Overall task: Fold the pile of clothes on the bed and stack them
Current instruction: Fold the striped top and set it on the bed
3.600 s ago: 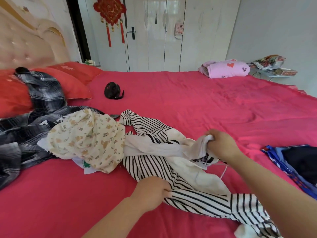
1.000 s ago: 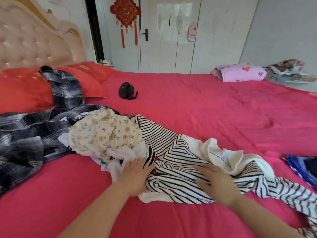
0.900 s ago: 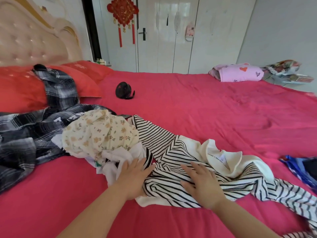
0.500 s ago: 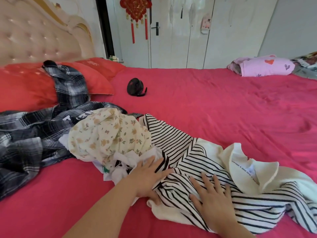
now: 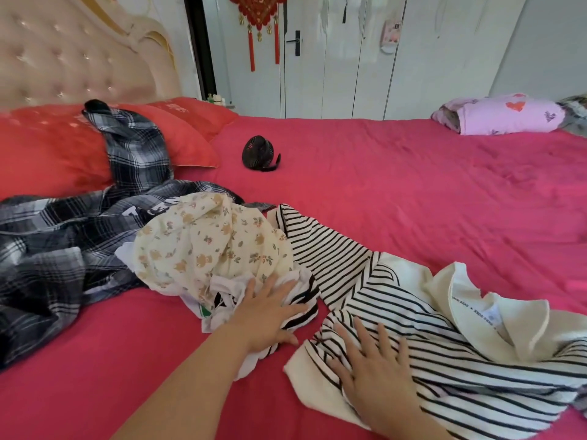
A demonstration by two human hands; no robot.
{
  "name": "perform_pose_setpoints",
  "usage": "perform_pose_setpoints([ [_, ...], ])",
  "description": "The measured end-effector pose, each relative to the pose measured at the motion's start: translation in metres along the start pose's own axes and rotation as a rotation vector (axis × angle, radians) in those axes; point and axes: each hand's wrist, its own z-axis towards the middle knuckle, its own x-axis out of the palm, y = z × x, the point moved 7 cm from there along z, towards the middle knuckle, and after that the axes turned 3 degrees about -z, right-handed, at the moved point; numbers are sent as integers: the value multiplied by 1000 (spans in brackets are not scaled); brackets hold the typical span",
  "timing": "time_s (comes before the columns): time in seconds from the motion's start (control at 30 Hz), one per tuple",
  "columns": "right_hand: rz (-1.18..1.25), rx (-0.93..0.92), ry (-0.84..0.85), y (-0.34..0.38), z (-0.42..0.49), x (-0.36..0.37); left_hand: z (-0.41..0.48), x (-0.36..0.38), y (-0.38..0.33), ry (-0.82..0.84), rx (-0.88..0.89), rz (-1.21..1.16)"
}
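Pressing flat with fingers spread, our right hand (image 5: 378,373) lies on the near edge of the striped shirt (image 5: 428,338), which sprawls across the red bedspread (image 5: 413,192) toward the right (its cream collar turned up, label showing). Our left hand (image 5: 270,312), fingers also splayed, rests on a white garment (image 5: 222,290) at the pile's near side. Just beyond sits the floral garment (image 5: 206,249), with the plaid shirt (image 5: 57,249) left of it. A small black fan (image 5: 259,153) lies far off.

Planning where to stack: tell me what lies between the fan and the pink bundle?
Head view: only bare red sheet between the fan and the pink bundle.
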Motion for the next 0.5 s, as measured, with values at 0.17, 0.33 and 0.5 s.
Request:
perform_pose_setpoints([
  [0.17,-27,118,69,1,-1,-8,9,-16,5,-169,-19,157],
  [0.33,-79,118,42,0,4,-10,-19,-56,53,-460,-155,293],
  [0.5,-24,173,-19,4,-2,-11,-32,-57,87,-385,-328,223],
])
